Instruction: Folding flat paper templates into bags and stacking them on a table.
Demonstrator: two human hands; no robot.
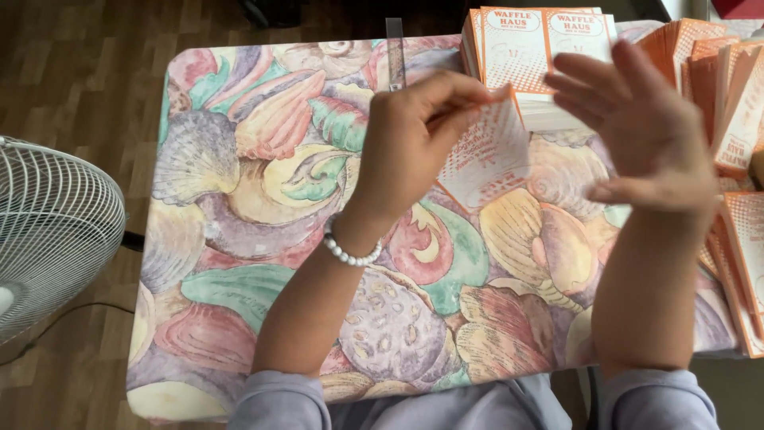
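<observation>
Left hand (410, 135), fingers pinched on an orange-and-white card (487, 155) held above bench (239, 239) centre. Right hand (645, 131) at 3 o'clock of the card, fingers spread, holding nothing. Card stack (541, 48) at 12 o'clock; more cards (736, 103) at 3 o'clock. Fan (48, 231) at 9 o'clock.

The tablecloth (239, 183) carries a seashell print in soft pink, mauve, green and yellow; the paper bag (485, 155) is white with an orange dotted pattern, like the orange-and-white stacks (529, 48); the bracelet (350, 253) has white beads, the fan (48, 231) is white, the floor (72, 72) brown wood
</observation>
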